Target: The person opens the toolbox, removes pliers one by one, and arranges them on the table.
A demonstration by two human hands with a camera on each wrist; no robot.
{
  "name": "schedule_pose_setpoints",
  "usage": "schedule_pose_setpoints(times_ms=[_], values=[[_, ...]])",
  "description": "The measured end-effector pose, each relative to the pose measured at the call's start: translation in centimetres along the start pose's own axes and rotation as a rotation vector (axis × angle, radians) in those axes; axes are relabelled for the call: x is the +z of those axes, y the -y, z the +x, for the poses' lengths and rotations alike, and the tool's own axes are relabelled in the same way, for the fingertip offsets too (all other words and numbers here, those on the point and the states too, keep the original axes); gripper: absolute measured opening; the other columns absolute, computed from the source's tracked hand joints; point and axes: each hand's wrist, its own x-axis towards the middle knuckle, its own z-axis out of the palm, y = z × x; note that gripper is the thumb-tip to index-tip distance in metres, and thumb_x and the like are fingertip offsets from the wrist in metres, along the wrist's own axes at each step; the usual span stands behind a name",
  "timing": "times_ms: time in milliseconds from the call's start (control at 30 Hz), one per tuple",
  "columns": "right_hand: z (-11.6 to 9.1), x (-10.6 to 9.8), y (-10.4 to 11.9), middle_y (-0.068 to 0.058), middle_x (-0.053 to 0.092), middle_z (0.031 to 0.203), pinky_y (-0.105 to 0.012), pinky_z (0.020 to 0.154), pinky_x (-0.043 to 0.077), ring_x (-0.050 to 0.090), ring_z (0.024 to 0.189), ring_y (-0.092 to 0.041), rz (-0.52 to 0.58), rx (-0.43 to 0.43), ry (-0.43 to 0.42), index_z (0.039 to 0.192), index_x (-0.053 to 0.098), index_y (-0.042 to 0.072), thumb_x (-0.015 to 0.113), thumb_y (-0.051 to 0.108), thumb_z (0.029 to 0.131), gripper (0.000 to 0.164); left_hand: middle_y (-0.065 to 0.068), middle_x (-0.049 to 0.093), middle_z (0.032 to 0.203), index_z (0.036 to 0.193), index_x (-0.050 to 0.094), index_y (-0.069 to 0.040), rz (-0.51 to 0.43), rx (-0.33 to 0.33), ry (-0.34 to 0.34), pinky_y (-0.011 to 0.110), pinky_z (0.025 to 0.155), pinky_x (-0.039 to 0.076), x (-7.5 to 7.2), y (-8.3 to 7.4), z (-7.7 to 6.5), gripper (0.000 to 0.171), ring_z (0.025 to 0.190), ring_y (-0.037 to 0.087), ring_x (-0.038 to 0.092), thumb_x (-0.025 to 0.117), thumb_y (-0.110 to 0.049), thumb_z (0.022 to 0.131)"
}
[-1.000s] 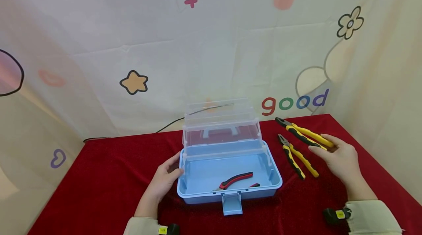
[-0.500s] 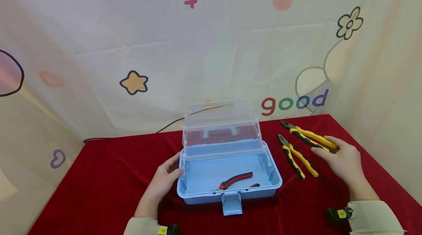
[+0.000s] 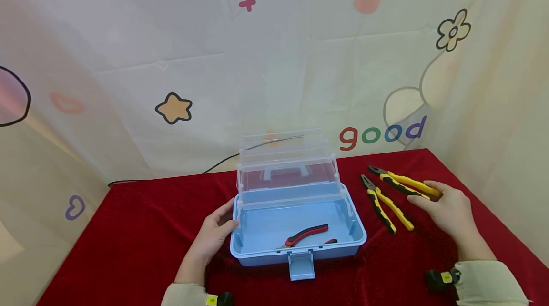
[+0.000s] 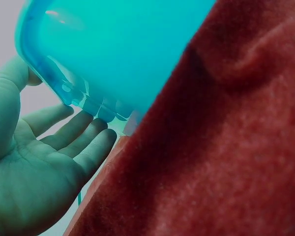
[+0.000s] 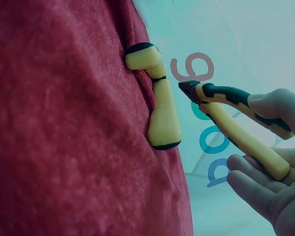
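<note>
A light blue toolbox (image 3: 261, 222) stands with its clear lid (image 3: 291, 153) raised. The left hand (image 3: 213, 232) holds its left wall, thumb over the rim and fingers along the outside; the left wrist view shows those fingers (image 4: 83, 132) against the box. Inside the box lie pliers with red-and-black handles (image 3: 309, 234), partly hidden by the front wall. Right of the box, the right hand (image 3: 454, 208) grips yellow-and-black pliers (image 3: 409, 182) by their spread handles, thumb on one and fingers under the other. A second yellow-and-black pair (image 3: 395, 209) lies between box and hand.
The front latch (image 3: 302, 268) hangs down from the box. Dark red cloth (image 3: 141, 234) covers the table. Behind it hangs a printed curtain (image 3: 274, 58), with a black cable (image 3: 220, 162) along the table's back edge.
The right hand has lowered the yellow-and-black pliers and shifted them slightly right, close beside the pair on the cloth. The left hand and the toolbox have stayed put.
</note>
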Motion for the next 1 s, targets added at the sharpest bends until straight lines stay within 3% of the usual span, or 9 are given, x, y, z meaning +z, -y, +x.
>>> schedule_pose_setpoints(times_ms=[233,500,1000], values=[[0.05,-0.06,-0.33,-0.032,0.051,0.123,-0.036,0.069,0.047,0.048,0.101,-0.041,-0.012,0.001,0.017,0.132,0.046,-0.009,0.066,0.046,0.083,0.076,0.011,0.047,0.143,0.144,0.04,-0.014,-0.001,0.004,0.002,0.046,0.101,0.045,-0.02,0.09,0.08,0.058,0.124,0.03,0.051,0.056,-0.009,0.089],[-0.04,-0.24,-0.3,-0.034,0.05,0.124,-0.047,0.074,0.049,0.048,0.102,-0.043,-0.006,0.009,0.024,0.132,0.046,-0.01,0.066,0.045,0.083,0.077,0.013,0.048,0.142,0.144,0.04,-0.013,0.008,0.005,-0.002,0.046,0.101,0.045,-0.03,0.06,0.05,0.058,0.123,0.03,0.052,0.055,-0.009,0.089],[0.03,-0.04,-0.61,-0.034,0.051,0.123,-0.039,0.069,0.048,0.048,0.101,-0.042,-0.022,0.009,0.029,0.13,0.047,-0.011,0.066,0.046,0.083,0.076,0.012,0.048,0.141,0.144,0.04,-0.013,0.003,0.003,-0.003,0.045,0.099,0.047,-0.01,0.05,0.07,0.057,0.121,0.03,0.053,0.055,-0.008,0.089]])
